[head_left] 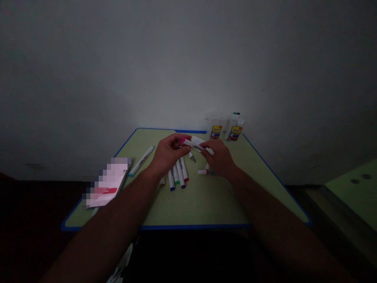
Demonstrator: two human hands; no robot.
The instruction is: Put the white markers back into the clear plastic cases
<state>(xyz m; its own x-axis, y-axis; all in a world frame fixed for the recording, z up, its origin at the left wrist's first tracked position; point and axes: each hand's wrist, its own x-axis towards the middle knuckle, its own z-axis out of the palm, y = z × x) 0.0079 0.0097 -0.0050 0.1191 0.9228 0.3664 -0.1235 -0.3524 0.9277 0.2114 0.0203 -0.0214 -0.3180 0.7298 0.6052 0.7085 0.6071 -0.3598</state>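
Observation:
Over the middle of the table I hold a white marker (193,145) with a pink end. My left hand (168,154) pinches its pink end between thumb and fingers. My right hand (220,157) closes round its other end, which the fingers partly hide. Just behind it is a second white marker (198,139) with a yellowish end; whether a hand holds it too, I cannot tell. Below my hands lie several white markers (177,173) with coloured ends, side by side. An uncapped-looking marker with a grey tip (192,157) points toward me. Near my right hand lies a short white piece (202,171) with a red end.
Two clear plastic cases (216,132) with yellow labels stand at the back right against the wall; the right one holds markers. To the left lie a light-blue-ended marker (141,161) and a pale pink, partly blurred flat item (108,184). The table (200,208) has a blue edge.

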